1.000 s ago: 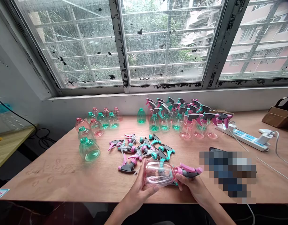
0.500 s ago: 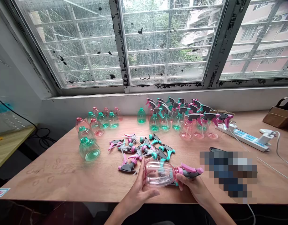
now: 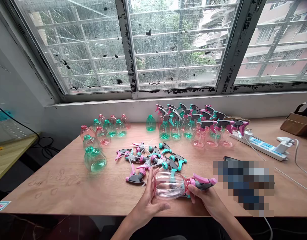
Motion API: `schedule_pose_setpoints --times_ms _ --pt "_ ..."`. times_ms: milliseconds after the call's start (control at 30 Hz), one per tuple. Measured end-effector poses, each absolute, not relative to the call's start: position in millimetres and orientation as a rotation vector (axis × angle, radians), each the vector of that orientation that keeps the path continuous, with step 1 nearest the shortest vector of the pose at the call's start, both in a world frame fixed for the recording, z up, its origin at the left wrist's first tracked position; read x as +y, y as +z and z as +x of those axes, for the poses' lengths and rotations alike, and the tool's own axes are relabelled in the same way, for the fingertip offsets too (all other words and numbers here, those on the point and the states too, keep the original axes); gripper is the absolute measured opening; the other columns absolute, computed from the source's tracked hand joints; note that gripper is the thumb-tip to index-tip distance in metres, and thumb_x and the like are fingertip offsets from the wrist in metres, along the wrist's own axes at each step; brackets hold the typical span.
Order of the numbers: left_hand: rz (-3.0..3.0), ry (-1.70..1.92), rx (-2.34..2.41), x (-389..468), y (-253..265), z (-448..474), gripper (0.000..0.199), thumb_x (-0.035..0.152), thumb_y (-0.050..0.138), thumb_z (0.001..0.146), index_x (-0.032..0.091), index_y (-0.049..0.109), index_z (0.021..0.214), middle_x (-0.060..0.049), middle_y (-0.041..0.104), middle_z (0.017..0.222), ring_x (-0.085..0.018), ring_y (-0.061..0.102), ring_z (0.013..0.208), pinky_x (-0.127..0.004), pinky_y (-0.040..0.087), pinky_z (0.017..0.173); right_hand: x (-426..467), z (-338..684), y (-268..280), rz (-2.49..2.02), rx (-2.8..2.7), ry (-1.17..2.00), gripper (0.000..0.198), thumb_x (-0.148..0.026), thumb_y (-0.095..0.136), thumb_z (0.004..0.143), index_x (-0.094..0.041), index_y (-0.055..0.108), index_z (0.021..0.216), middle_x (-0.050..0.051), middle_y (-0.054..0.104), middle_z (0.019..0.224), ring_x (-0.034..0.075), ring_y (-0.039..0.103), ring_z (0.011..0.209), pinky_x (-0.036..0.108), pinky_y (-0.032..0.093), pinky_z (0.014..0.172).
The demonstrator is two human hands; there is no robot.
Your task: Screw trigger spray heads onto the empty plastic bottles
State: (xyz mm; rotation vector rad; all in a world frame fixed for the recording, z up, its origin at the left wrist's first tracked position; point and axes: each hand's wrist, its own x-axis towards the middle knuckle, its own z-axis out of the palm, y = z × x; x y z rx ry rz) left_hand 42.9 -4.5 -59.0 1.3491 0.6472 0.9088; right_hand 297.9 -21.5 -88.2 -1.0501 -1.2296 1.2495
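A clear pink spray bottle (image 3: 170,185) lies sideways in the air between my hands, above the table's front edge. My left hand (image 3: 149,201) cups its base, the thumb below and fingers partly behind it. At the neck, my right hand (image 3: 202,196) pinches the pink collar of the spray head (image 3: 202,181), a black and pink trigger pointing right. Just behind the bottle lies a heap of loose trigger sprayers (image 3: 153,156) in pink, teal and black. One black and pink sprayer (image 3: 136,178) rests left of my left hand's fingertips.
Open green and pink bottles (image 3: 95,160) stand at the left. A lone green bottle (image 3: 150,123) is by the wall, near several bottles with sprayers (image 3: 190,128). To the right are a white power strip (image 3: 263,146), a blurred-out object (image 3: 246,183) with cables, and a brown box (image 3: 298,123).
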Motion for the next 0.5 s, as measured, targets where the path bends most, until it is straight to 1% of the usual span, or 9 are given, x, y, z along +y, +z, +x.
schedule_pose_setpoints --times_ms 100,133,200,267,367,433,500 --pt "1.329 0.905 0.645 -4.5 -59.2 42.1 0.094 0.036 0.077 0.087 0.042 0.016 0.159 -0.003 0.011 0.172 -0.034 0.011 0.157 -0.052 0.017 0.126 -21.8 298.1 -86.6 -1.049 -1.24 1.25 0.035 -0.051 0.073 0.087 -0.02 0.068 0.072 -0.001 0.062 0.055 0.018 0.053 0.059 0.035 0.04 0.07" --pt "1.338 0.913 0.643 -4.7 -58.9 42.3 0.091 0.035 0.077 0.087 0.042 0.02 0.158 -0.003 0.012 0.172 -0.033 0.01 0.157 -0.051 0.017 0.126 -22.0 298.2 -86.6 -1.048 -1.239 1.25 0.034 -0.05 0.073 0.087 -0.02 0.068 0.072 -0.002 0.062 0.055 0.018 0.052 0.059 0.035 0.04 0.07" --pt "1.37 0.948 0.642 -5.4 -57.8 43.5 0.092 0.029 0.079 0.085 0.042 0.022 0.158 -0.003 0.014 0.172 -0.033 0.009 0.157 -0.05 0.019 0.126 -22.2 298.4 -87.9 -1.047 -1.228 1.252 0.035 -0.051 0.072 0.087 -0.02 0.068 0.072 -0.002 0.062 0.055 0.018 0.052 0.058 0.036 0.041 0.069" --pt "1.401 0.975 0.637 -6.1 -56.7 44.9 0.094 0.026 0.078 0.086 0.044 0.02 0.158 -0.003 0.013 0.172 -0.033 0.012 0.157 -0.05 0.02 0.126 -21.9 298.3 -90.4 -1.048 -1.209 1.252 0.036 -0.053 0.071 0.087 -0.02 0.069 0.075 0.0 0.065 0.06 0.018 0.053 0.056 0.036 0.042 0.068" --pt "1.426 0.98 0.634 -5.8 -57.4 45.3 0.092 0.026 0.075 0.089 0.047 0.018 0.157 -0.002 0.011 0.172 -0.031 0.014 0.157 -0.05 0.018 0.126 -21.3 298.2 -93.7 -1.053 -1.194 1.25 0.036 -0.054 0.071 0.087 -0.019 0.07 0.078 0.002 0.069 0.066 0.017 0.054 0.055 0.037 0.042 0.068" --pt "1.426 0.961 0.64 -4.7 -59.3 44.3 0.098 0.025 0.079 0.085 0.047 0.016 0.157 -0.001 0.012 0.172 -0.031 0.012 0.157 -0.049 0.015 0.127 -21.2 298.4 -93.9 -1.057 -1.204 1.252 0.036 -0.053 0.071 0.087 -0.019 0.071 0.075 0.001 0.067 0.061 0.017 0.054 0.055 0.036 0.042 0.068" --pt "1.403 0.945 0.642 -3.7 -61.4 42.9 0.102 0.028 0.081 0.083 0.045 0.015 0.158 -0.002 0.011 0.172 -0.032 0.01 0.157 -0.05 0.013 0.127 -21.6 299.0 -92.5 -1.057 -1.222 1.258 0.037 -0.052 0.072 0.087 -0.019 0.071 0.071 0.001 0.065 0.056 0.018 0.055 0.057 0.036 0.041 0.067"
